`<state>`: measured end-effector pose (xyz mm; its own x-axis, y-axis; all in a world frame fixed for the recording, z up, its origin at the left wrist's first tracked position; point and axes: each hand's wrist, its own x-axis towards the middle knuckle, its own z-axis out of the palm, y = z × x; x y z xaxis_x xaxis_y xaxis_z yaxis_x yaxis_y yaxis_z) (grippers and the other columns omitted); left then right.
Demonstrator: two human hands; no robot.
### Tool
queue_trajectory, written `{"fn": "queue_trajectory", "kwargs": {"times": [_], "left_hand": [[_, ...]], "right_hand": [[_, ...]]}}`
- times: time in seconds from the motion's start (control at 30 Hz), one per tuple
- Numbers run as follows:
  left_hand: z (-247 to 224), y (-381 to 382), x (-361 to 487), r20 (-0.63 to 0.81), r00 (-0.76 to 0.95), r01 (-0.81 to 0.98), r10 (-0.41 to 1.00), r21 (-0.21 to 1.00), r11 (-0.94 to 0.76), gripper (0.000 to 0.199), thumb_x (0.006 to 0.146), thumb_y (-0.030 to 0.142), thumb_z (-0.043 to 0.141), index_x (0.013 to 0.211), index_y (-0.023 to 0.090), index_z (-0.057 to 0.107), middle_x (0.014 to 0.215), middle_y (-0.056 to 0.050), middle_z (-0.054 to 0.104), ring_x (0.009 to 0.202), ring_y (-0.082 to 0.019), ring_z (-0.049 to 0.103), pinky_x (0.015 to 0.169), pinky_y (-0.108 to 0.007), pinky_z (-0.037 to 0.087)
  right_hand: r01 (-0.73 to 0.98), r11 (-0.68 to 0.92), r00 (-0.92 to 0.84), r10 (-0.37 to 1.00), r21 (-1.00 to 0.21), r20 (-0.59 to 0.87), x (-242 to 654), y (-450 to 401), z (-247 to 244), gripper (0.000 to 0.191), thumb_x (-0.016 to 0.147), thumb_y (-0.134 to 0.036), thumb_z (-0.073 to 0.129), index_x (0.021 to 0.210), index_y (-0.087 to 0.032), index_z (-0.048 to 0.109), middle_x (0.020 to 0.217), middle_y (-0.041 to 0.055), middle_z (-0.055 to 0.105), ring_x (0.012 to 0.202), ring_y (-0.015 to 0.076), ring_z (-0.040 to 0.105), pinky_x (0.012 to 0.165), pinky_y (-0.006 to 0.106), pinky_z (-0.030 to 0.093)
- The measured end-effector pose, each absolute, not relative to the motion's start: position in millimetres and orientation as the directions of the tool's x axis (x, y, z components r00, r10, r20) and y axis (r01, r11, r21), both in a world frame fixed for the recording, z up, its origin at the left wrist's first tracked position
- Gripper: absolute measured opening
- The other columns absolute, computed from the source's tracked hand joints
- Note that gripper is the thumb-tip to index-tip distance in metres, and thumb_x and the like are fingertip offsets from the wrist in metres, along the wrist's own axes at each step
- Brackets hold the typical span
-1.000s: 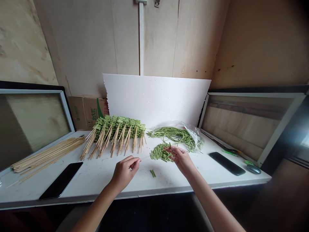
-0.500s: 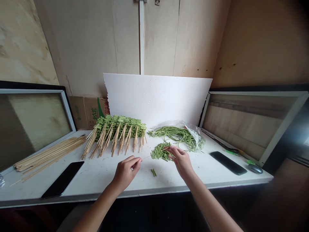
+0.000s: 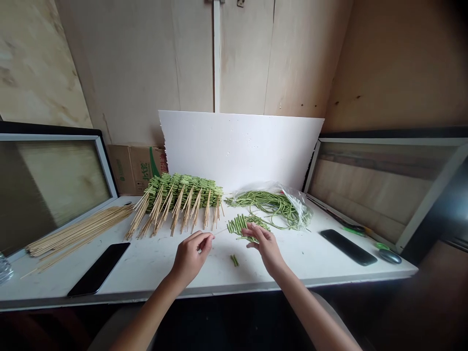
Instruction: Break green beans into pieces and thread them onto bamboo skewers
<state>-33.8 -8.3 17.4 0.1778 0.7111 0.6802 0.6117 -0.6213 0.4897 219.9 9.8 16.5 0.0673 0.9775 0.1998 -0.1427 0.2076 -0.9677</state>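
My left hand (image 3: 193, 254) is closed in a pinch on the bare end of a thin bamboo skewer (image 3: 220, 231). Cut green bean pieces (image 3: 237, 224) sit side by side in a row along this skewer. My right hand (image 3: 263, 246) is at the row's right end, fingers stretched out and thumb apart, its fingertips against the beans. Behind and partly under that hand lies a pile of cut bean pieces (image 3: 260, 222). A couple of loose pieces (image 3: 234, 260) rest on the white table (image 3: 219, 278) between my forearms.
Stacked bean skewers (image 3: 183, 190) stand at back left, sticks toward me. Bare skewers (image 3: 80, 229) and a black phone (image 3: 99, 269) lie left. Long beans (image 3: 270, 202) in a plastic bag (image 3: 298, 204) are at back right. Another phone (image 3: 348, 246) and a mouse (image 3: 389, 256) lie right.
My right hand's fingers have spread and shifted slightly left and down along the bean row. The left hand keeps its pinch on the skewer. The view has shifted slightly.
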Motion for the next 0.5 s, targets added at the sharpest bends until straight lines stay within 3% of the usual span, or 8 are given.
{"fn": "queue_trajectory", "kwargs": {"times": [0.07,0.13,0.23,0.37,0.5], "left_hand": [[16,-5,-36,0.673,0.133,0.608,0.727,0.524,-0.596,0.028,0.103,0.033,0.049,0.094,0.019,0.071,0.079,-0.003,0.067,0.065,-0.014,0.056,0.063,-0.024,0.043],[14,-3,-38,0.670,0.111,0.610,0.734,0.537,-0.583,0.027,0.103,0.033,0.050,0.095,0.019,0.071,0.081,-0.004,0.068,0.066,-0.014,0.057,0.063,-0.024,0.044],[12,-3,-38,0.672,0.116,0.625,0.731,0.523,-0.579,0.026,0.103,0.032,0.050,0.095,0.019,0.071,0.082,-0.004,0.069,0.067,-0.014,0.057,0.064,-0.025,0.044],[12,-4,-37,0.671,0.130,0.635,0.730,0.510,-0.581,0.025,0.103,0.031,0.050,0.095,0.019,0.071,0.082,-0.003,0.068,0.066,-0.014,0.057,0.065,-0.025,0.044],[11,-4,-37,0.660,0.134,0.633,0.739,0.517,-0.576,0.026,0.103,0.032,0.049,0.096,0.020,0.071,0.083,-0.004,0.069,0.068,-0.015,0.058,0.065,-0.025,0.045]], "right_hand": [[0.148,0.265,-0.019,0.964,-0.953,0.266,219,8,12,0.033,0.085,-0.054,0.072,0.088,-0.024,0.083,0.094,0.0100,0.079,0.088,0.0277,0.070,0.063,0.033,0.052],[0.435,0.311,-0.148,0.950,-0.845,0.274,215,4,5,0.025,0.083,-0.046,0.074,0.075,-0.024,0.083,0.082,0.0084,0.079,0.075,0.0250,0.067,0.063,0.033,0.048],[0.684,0.306,-0.213,0.952,-0.662,0.219,206,-2,-5,0.009,0.077,-0.030,0.076,0.074,-0.025,0.082,0.073,0.0064,0.077,0.074,0.0256,0.066,0.064,0.033,0.044],[0.792,0.263,-0.144,0.957,-0.551,0.250,197,-8,-9,0.015,0.076,-0.018,0.070,0.078,-0.027,0.082,0.077,0.0075,0.078,0.097,0.0310,0.065,0.070,0.033,0.043],[0.773,0.246,-0.137,0.965,-0.584,0.225,197,-8,-10,0.023,0.077,-0.017,0.070,0.095,-0.026,0.081,0.085,0.0067,0.079,0.097,0.0301,0.065,0.074,0.033,0.044]]}}
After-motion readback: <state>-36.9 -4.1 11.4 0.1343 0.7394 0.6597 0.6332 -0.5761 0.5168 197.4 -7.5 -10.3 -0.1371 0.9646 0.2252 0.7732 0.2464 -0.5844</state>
